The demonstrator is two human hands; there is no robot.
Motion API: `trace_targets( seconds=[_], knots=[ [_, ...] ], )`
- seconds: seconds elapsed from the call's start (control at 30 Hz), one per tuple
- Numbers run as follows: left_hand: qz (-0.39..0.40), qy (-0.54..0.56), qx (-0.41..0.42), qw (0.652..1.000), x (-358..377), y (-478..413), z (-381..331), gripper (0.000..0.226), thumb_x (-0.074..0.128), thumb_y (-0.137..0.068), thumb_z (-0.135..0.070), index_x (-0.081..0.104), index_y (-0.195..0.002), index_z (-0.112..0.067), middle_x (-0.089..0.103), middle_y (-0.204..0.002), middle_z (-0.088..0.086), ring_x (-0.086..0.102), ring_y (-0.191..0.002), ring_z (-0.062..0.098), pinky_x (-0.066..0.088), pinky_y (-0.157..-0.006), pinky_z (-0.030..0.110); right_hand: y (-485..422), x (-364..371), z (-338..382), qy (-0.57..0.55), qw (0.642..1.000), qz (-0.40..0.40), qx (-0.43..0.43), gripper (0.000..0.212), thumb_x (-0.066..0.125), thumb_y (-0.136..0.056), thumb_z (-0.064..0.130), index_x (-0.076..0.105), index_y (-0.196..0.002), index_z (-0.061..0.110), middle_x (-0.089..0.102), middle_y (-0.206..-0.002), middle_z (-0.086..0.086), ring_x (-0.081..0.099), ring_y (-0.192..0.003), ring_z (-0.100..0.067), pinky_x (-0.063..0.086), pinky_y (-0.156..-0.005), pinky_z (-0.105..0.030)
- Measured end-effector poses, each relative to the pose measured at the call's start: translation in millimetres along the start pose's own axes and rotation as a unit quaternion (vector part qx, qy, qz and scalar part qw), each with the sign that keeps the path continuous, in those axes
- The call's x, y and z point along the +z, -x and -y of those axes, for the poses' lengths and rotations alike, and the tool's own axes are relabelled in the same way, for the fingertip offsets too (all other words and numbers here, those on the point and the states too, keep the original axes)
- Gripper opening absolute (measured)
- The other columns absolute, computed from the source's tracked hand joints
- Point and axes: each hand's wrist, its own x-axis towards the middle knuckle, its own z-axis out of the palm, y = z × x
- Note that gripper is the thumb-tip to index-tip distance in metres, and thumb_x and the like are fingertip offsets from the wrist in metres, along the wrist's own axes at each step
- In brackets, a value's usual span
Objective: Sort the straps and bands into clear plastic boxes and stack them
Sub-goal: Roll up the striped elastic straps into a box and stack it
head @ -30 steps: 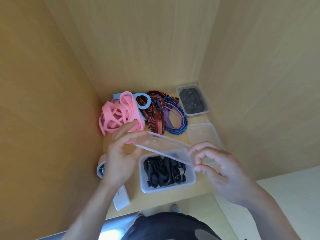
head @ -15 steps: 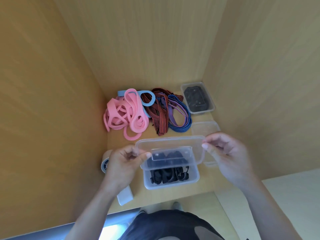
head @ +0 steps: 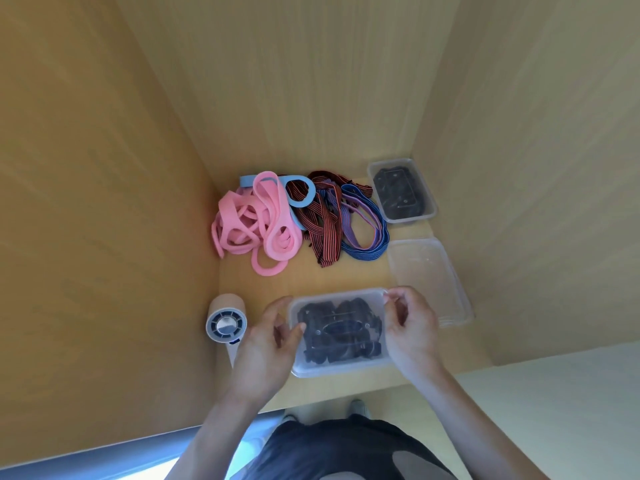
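A clear plastic box (head: 341,367) full of black straps sits near the shelf's front edge, and its clear lid (head: 337,299) now lies flat on top. My left hand (head: 268,344) holds the lid's left edge with thumb on top. My right hand (head: 410,327) pinches the lid's right far corner. Behind lies a pile of pink bands (head: 258,223), a light blue band (head: 301,199), red-striped straps (head: 320,223) and blue-striped straps (head: 363,230).
A second lidded box (head: 401,190) of black straps stands at the back right. An empty clear box (head: 429,278) sits right of my hands. A white handheld fan (head: 227,322) lies on the left. Wooden walls close in on three sides.
The lid went from tilted above the box to lying flat on it. Both hands came down with it and stayed at its ends.
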Motion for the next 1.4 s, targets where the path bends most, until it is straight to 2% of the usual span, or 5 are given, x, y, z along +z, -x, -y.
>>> trace_targets(
  seconds=[0.33,0.53,0.73,1.1,1.4],
  knots=[
    [0.011,-0.078,0.023,0.997,5.7,-0.5,-3.5,0.053,0.054,-0.101,-0.034,0.042,-0.151,-0.022,0.047,-0.114,-0.013,0.057,-0.100,0.010,0.051,-0.091,0.034,1.1,3.1,2.4,0.013,1.000,-0.008,-0.014,0.026,0.058,-0.099,0.006,0.066,-0.121,0.016,0.047,-0.095,0.010,0.056,-0.079,-0.005,0.047,-0.075,-0.013],
    [0.042,-0.117,0.107,0.986,26.7,3.8,-15.5,0.058,0.044,-0.098,-0.006,0.035,-0.155,-0.014,0.029,-0.162,-0.003,0.019,-0.151,0.016,0.017,-0.125,0.034,0.1,1.3,0.8,0.018,0.998,0.012,-0.062,0.034,0.054,-0.098,-0.003,0.069,-0.124,0.013,0.051,-0.103,0.003,0.060,-0.087,-0.012,0.053,-0.083,-0.027],
    [0.033,-0.197,0.121,0.972,37.2,4.1,-14.4,0.069,0.021,-0.097,-0.050,0.024,-0.159,-0.022,0.011,-0.168,-0.007,-0.008,-0.155,0.009,0.005,-0.127,0.039,-2.0,-0.9,6.5,0.124,0.983,0.055,-0.122,0.049,0.049,-0.089,-0.012,0.066,-0.130,0.010,0.058,-0.121,0.002,0.056,-0.112,-0.019,0.047,-0.098,-0.024],
    [0.067,-0.293,0.143,0.943,37.1,-2.9,-10.8,0.071,0.022,-0.098,-0.063,0.013,-0.161,-0.032,-0.001,-0.170,-0.003,-0.009,-0.156,0.019,0.009,-0.125,0.049,-12.2,-3.5,5.0,0.160,0.957,0.207,-0.124,0.048,0.039,-0.104,0.015,0.041,-0.152,0.014,0.039,-0.156,0.004,0.032,-0.144,-0.012,0.028,-0.120,-0.034],
    [0.072,-0.311,0.140,0.937,36.1,-9.1,-14.0,0.071,0.025,-0.098,-0.061,0.021,-0.160,-0.027,0.014,-0.168,0.000,0.006,-0.155,0.024,0.020,-0.123,0.049,-18.9,-3.6,14.8,0.260,0.926,0.255,-0.100,0.053,0.027,-0.103,0.045,0.028,-0.154,0.030,0.033,-0.153,0.011,0.035,-0.140,-0.014,0.031,-0.115,-0.037]
  ],
)
